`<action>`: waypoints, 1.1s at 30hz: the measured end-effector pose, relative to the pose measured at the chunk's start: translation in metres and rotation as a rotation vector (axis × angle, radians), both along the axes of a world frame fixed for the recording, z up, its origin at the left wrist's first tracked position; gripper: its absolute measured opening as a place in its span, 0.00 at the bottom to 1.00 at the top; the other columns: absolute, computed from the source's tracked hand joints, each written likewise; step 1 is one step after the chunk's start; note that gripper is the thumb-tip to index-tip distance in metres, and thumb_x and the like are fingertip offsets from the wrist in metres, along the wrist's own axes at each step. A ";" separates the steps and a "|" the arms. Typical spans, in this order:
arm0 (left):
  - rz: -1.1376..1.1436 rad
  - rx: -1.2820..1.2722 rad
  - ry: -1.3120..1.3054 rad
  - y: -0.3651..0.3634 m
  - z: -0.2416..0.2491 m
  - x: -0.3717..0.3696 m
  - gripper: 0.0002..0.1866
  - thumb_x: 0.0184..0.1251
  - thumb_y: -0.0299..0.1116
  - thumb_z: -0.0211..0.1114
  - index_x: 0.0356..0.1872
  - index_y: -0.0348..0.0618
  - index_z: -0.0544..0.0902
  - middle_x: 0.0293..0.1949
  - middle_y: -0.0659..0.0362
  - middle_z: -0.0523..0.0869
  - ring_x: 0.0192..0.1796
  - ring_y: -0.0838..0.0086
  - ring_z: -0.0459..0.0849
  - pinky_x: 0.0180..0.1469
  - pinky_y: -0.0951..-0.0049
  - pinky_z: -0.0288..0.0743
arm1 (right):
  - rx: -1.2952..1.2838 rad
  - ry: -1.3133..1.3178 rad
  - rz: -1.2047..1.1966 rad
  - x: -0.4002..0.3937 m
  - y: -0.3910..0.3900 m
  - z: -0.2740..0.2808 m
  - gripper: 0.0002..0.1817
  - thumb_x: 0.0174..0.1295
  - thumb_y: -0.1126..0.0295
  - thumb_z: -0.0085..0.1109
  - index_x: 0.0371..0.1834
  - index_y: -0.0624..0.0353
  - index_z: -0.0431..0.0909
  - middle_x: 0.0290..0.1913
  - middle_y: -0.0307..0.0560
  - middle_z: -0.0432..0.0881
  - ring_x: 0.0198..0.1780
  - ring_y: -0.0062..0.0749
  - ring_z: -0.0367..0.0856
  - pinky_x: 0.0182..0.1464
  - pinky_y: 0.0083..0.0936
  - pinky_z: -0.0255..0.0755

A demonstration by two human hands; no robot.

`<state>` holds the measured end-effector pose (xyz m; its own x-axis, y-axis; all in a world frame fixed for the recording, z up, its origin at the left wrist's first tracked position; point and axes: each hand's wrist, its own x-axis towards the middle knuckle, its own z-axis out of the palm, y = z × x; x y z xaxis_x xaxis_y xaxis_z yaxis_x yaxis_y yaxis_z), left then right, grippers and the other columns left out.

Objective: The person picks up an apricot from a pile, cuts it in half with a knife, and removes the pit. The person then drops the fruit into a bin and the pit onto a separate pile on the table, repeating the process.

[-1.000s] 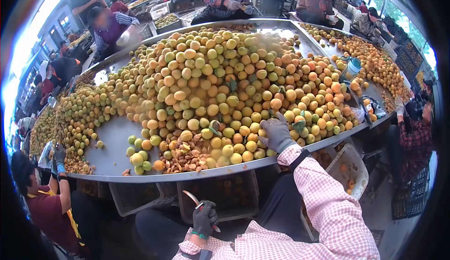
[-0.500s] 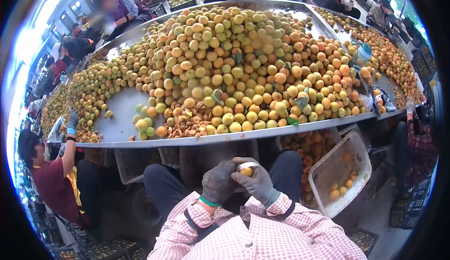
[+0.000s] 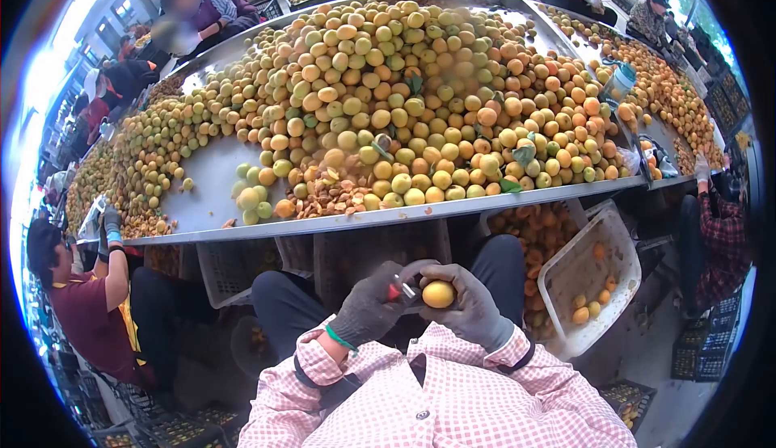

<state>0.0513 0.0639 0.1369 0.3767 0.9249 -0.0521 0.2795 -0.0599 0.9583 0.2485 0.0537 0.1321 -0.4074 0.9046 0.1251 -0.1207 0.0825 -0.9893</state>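
Observation:
My left hand (image 3: 368, 307), in a dark grey glove with a green band at the wrist, is closed on a small red-handled tool (image 3: 394, 292) with a short metal end. What kind of tool it is, I cannot make out. Right beside the metal end, a whole yellow-orange apricot (image 3: 439, 294) is gripped in the gloved fingers of my right hand (image 3: 475, 311). Both hands are close together above my lap. In front of them, a large heap of apricots (image 3: 380, 84) covers much of the metal table (image 3: 206, 193), with brownish fruit pieces (image 3: 323, 196) near its front edge.
Under the table to the right, a tilted white crate (image 3: 622, 286) holds a few apricots, beside a container of orange fruit pieces (image 3: 533, 242). Another grey crate (image 3: 222, 274) stands left of my knees. Co-workers (image 3: 81, 294) sit around the tables. A blue-lidded bottle (image 3: 621, 80) stands among fruit.
My hands have shifted slightly apart, showing the red tool and more of the apricot. The person at left has raised a gloved hand by the table edge.

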 end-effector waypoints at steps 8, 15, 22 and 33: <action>0.046 0.383 0.341 -0.021 0.004 -0.009 0.20 0.52 0.30 0.71 0.47 0.45 0.74 0.34 0.48 0.84 0.38 0.52 0.84 0.34 0.62 0.77 | -0.580 0.365 -0.020 -0.027 -0.011 -0.002 0.19 0.65 0.70 0.57 0.58 0.56 0.65 0.44 0.44 0.77 0.36 0.23 0.77 0.37 0.16 0.72; 0.241 0.116 0.073 -0.024 -0.012 -0.012 0.14 0.59 0.32 0.67 0.42 0.43 0.73 0.30 0.49 0.83 0.32 0.54 0.85 0.32 0.63 0.77 | -0.916 0.828 -0.077 -0.027 -0.003 0.011 0.21 0.72 0.62 0.42 0.66 0.55 0.62 0.49 0.49 0.78 0.41 0.30 0.79 0.34 0.20 0.73; 0.237 -0.029 -0.007 -0.021 -0.023 -0.010 0.09 0.63 0.26 0.63 0.38 0.45 0.71 0.22 0.63 0.73 0.21 0.83 0.74 0.22 0.77 0.68 | -0.718 0.310 -0.128 -0.011 -0.007 -0.019 0.09 0.68 0.65 0.52 0.42 0.59 0.72 0.36 0.43 0.78 0.33 0.24 0.80 0.34 0.17 0.74; -0.084 -0.672 -0.613 -0.006 -0.046 0.006 0.16 0.66 0.39 0.59 0.51 0.46 0.74 0.44 0.54 0.82 0.47 0.65 0.81 0.49 0.67 0.74 | -0.215 0.248 -0.148 -0.041 -0.007 -0.026 0.12 0.64 0.73 0.60 0.49 0.56 0.72 0.42 0.36 0.74 0.44 0.17 0.74 0.47 0.18 0.71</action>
